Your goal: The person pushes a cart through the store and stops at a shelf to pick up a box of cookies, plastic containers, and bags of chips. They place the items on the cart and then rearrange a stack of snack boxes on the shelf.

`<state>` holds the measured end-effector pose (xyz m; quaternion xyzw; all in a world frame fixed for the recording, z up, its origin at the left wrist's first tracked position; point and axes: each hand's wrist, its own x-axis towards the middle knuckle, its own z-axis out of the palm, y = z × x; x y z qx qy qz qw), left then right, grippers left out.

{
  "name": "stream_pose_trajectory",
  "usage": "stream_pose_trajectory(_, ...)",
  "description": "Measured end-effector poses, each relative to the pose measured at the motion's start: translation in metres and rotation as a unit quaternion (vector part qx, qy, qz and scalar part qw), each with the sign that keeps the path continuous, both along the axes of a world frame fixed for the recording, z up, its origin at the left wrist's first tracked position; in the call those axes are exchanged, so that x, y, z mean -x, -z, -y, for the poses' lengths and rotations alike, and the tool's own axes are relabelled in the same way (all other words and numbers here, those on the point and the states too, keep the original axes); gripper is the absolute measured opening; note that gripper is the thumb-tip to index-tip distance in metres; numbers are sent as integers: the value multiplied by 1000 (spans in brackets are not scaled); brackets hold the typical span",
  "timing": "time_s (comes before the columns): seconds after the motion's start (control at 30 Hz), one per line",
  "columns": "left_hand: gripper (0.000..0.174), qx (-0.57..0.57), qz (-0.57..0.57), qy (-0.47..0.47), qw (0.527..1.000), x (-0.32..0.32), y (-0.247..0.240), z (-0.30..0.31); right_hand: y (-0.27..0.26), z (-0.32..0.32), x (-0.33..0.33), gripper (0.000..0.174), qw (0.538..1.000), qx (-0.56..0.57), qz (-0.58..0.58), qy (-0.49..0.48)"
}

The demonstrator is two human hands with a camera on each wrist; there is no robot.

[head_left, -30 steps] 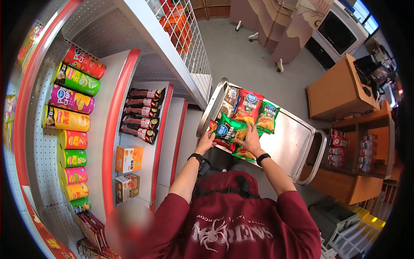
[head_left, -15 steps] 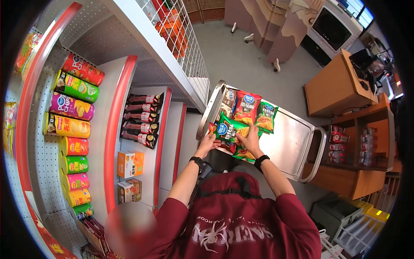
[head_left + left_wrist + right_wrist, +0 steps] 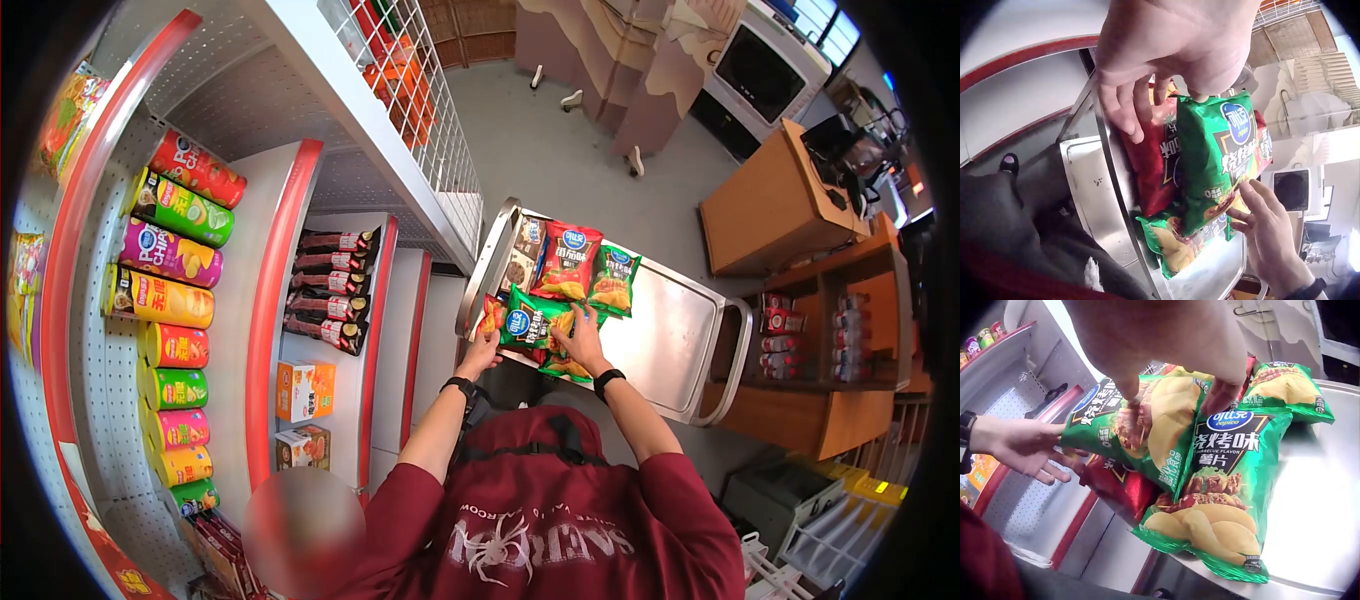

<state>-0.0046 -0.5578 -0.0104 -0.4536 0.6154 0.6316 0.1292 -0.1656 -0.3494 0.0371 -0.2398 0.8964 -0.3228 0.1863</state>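
A green barbecue-flavour chip bag (image 3: 525, 322) is held between both hands above a metal tray cart (image 3: 675, 335). My left hand (image 3: 482, 352) pinches the bag's top edge, thumb at the seal in the left wrist view. At the other end, my right hand (image 3: 584, 342) grips the bag's lower part with thumb and fingers. Under it lie a red chip bag (image 3: 1152, 169) and a second green chip bag (image 3: 1222, 487). Farther back on the tray rest another red bag (image 3: 570, 262) and another green bag (image 3: 614, 280).
A brown-and-white package (image 3: 522, 265) lies at the tray's far left. Shelves on the left carry chip canisters (image 3: 160, 298), black snack packs (image 3: 332, 285) and small boxes (image 3: 305, 390). A wire grid (image 3: 440, 130) rises behind; a wooden cabinet (image 3: 775, 205) stands right.
The held green bag has shifted slightly, and the right hand has drawn a little back along its lower end. The head view has turned slightly.
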Motion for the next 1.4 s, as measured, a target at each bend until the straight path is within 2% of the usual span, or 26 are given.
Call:
stream_pose_trajectory(0.13,64,93,-11,43,995,0,3,7,4,-4,5,80,999,25,-48,4)
stream_pose_trajectory(0.2,59,209,-100,62,971,-2,11,10,-9,0,9,77,997,28,-66,11)
stream_pose_trajectory(0.23,56,267,-105,41,957,-2,-35,1,-6,2,14,75,993,21,-111,-14)
stream_pose_trajectory(0.27,64,213,-94,93,968,-3,-14,13,-3,6,21,73,984,48,-162,-54)
stream_pose_trajectory(0.3,55,258,-75,63,961,-4,-24,9,-36,22,23,70,980,85,-168,-68)
stream_pose_trajectory(0.37,42,236,-99,101,962,-7,-74,16,-98,60,28,61,972,145,-152,-105)
stream_pose_trajectory(0.4,40,242,-201,75,946,-13,-145,11,-121,83,34,59,958,189,-175,-127)
stream_pose_trajectory(0.43,39,242,-215,62,944,-17,-163,13,-145,105,38,56,943,228,-195,-146)
stream_pose_trajectory(0.47,31,282,-243,70,925,-18,-147,23,-188,128,34,55,935,266,-166,-163)
stream_pose_trajectory(0.5,25,348,-292,58,889,-19,-167,25,-234,149,27,54,929,297,-135,-176)
stream_pose_trajectory(0.57,22,404,-315,56,857,-27,-216,34,-323,185,12,51,875,390,-170,-231)
stream_pose_trajectory(0.6,24,394,-293,67,869,-32,-256,36,-368,201,2,51,850,425,-179,-255)
stream_pose_trajectory(0.67,17,484,-341,46,805,-44,-309,39,-449,232,-18,50,787,476,-234,-314)
stream_pose_trajectory(0.7,15,514,-365,31,776,-52,-338,40,-491,244,-39,49,764,514,-207,-332)
stream_pose_trajectory(0.77,11,544,-376,-4,750,-71,-388,38,-564,270,-74,58,735,494,-253,-388)
stream_pose_trajectory(0.83,11,531,-336,-50,776,-93,-430,33,-619,305,-110,72,732,455,-241,-447)
stream_pose_trajectory(0.87,14,561,-355,-69,745,-99,-427,39,-635,326,-127,83,713,461,-265,-457)
stream_pose_trajectory(0.93,16,587,-348,-90,726,-116,-438,37,-663,363,-165,102,702,464,-298,-451)
stream_pose_trajectory(0.97,18,608,-341,-106,709,-125,-443,37,-683,365,-184,110,753,376,-254,-476)
stream_pose_trajectory(1.0,21,625,-324,-105,703,-133,-442,39,-690,390,-197,121,759,347,-244,-494)
stream_pose_trajectory(1.03,21,629,-323,-104,700,-142,-441,37,-695,400,-212,121,757,351,-246,-494)
stream_pose_trajectory(1.1,23,587,-313,-169,727,-158,-440,31,-703,414,-237,128,763,266,-287,-514)
stream_pose_trajectory(1.17,22,600,-311,-177,716,-174,-436,30,-709,425,-248,127,759,244,-293,-528)
stream_pose_trajectory(1.23,22,576,-274,-203,743,-189,-431,29,-711,436,-254,126,756,219,-295,-542)
stream_pose_trajectory(1.33,23,586,-272,-214,733,-203,-414,36,-710,443,-254,121,791,202,-263,-514)
stream_pose_trajectory(1.4,24,584,-255,-220,738,-207,-409,38,-708,442,-253,122,817,247,-222,-471)
